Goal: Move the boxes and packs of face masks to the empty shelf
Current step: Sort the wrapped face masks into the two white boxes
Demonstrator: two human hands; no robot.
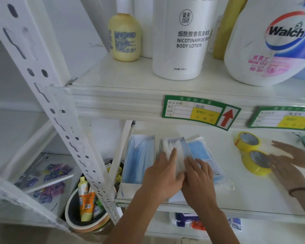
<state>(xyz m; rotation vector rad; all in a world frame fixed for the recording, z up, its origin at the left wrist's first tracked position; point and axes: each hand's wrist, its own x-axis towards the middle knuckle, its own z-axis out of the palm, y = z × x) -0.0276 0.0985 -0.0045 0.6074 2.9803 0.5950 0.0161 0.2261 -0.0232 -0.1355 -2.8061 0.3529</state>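
Risk first: our left hand (pixel 161 170) lies fingers spread and flat on the open middle box (pixel 174 155), nothing clamped, so a lift could spill its loose white masks. Left box (pixel 139 159), also open-topped, holds blue masks. Our right hand (pixel 199 175) presses fingers apart on the bagged blue pack (pixel 203 155); slick film may slide. All three sit on the middle shelf (pixel 253 199). Someone else's hands (pixel 285 164) crowd the tape rolls (pixel 252 152).

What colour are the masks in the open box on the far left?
Light blue masks in the open box, seen in the head view.
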